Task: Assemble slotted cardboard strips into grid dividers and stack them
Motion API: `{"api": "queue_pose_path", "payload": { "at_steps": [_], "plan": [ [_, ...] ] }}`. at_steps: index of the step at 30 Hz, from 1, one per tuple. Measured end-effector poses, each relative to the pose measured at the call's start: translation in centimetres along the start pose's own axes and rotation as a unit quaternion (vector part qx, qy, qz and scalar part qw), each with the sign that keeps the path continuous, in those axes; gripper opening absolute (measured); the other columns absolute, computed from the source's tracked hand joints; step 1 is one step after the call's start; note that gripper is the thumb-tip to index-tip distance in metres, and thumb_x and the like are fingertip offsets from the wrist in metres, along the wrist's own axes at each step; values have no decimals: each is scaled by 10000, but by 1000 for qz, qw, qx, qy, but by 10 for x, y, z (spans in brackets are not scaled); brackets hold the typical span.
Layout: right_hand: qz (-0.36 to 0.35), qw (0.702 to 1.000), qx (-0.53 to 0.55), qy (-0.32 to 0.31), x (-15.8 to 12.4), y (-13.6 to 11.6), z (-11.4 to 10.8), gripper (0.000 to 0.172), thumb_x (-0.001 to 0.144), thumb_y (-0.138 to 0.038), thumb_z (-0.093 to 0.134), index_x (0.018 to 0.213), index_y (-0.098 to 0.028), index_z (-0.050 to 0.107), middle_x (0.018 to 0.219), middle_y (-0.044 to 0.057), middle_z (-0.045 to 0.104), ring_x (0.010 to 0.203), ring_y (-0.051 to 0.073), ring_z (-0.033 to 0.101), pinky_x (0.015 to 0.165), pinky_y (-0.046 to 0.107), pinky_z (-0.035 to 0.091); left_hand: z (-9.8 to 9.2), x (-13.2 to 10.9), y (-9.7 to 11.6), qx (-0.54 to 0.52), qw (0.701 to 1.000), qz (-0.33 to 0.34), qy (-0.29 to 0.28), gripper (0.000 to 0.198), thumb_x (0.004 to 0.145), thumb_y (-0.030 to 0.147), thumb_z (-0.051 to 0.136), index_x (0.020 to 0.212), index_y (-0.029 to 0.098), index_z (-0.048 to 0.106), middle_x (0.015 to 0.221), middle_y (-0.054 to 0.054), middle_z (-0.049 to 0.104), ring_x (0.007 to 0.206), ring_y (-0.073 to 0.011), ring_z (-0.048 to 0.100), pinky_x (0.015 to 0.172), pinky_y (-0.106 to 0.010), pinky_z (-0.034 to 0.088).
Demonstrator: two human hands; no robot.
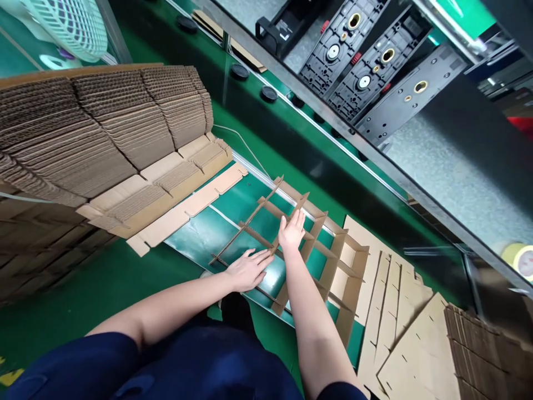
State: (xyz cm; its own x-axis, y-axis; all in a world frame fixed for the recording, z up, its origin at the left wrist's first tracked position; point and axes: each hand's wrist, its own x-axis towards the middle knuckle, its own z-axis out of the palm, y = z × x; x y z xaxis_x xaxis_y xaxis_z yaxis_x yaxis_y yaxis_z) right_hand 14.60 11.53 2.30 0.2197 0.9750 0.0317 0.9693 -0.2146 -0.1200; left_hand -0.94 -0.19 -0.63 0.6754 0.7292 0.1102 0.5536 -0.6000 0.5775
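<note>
A cardboard divider grid point(338, 256) of slotted strips crossing one another stands on the green worktop point(200, 233). My right hand point(292, 229) lies on the upper edge of one cross strip, fingers stretched and close together. Lower down and to the left, my left hand point(249, 270) reaches the same strip with its fingertips, fingers extended and thumb apart. Neither hand is wrapped round anything. Left of my hands, another cross strip point(245, 222) sits at the grid's end. Part of the grid is hidden under my right forearm.
A loose slotted strip point(187, 214) lies beside a tall stack of cardboard strips point(120, 122) on the left. Flat cardboard sheets point(410, 322) lie at right. A shelf point(453, 166) with grey plastic panels point(375, 69) overhangs the far side. A fan point(77, 25) stands upper left.
</note>
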Motion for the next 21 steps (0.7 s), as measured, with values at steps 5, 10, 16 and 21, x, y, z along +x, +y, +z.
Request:
{"api": "queue_pose_path", "payload": {
  "at_steps": [5,10,16,21],
  "plan": [
    [0,1000,-18,-24,25,3,6,688,957,-478,164,1502,-61,120,1573,165,55,1442,246,41,1096,488,234,5,-2,1,5,1000,-19,-19,581,936,310,303,1490,170,196,1478,-115,396,1294,-206,448,1029,-392,345],
    [1,992,-34,-119,37,7,17,705,950,-519,192,1495,-71,179,1579,136,19,1439,231,73,1122,485,191,14,0,5,48,998,-43,-24,586,928,331,329,1481,159,241,1439,-131,446,1310,-252,418,1042,-445,304],
    [4,999,42,-26,11,46,-16,641,938,-521,223,1463,-161,300,1557,141,176,1421,252,186,1056,513,316,-3,-3,3,68,996,-19,53,525,946,410,333,1433,216,362,1457,-84,434,1361,-245,345,1093,-448,273],
    [120,988,-18,91,-92,190,-39,639,841,-505,359,1418,-234,390,1528,173,231,1389,343,265,962,606,377,-35,4,-34,129,966,-163,156,538,874,238,428,1411,218,400,1516,-126,318,1398,-299,263,1094,-522,264]
  ]
}}
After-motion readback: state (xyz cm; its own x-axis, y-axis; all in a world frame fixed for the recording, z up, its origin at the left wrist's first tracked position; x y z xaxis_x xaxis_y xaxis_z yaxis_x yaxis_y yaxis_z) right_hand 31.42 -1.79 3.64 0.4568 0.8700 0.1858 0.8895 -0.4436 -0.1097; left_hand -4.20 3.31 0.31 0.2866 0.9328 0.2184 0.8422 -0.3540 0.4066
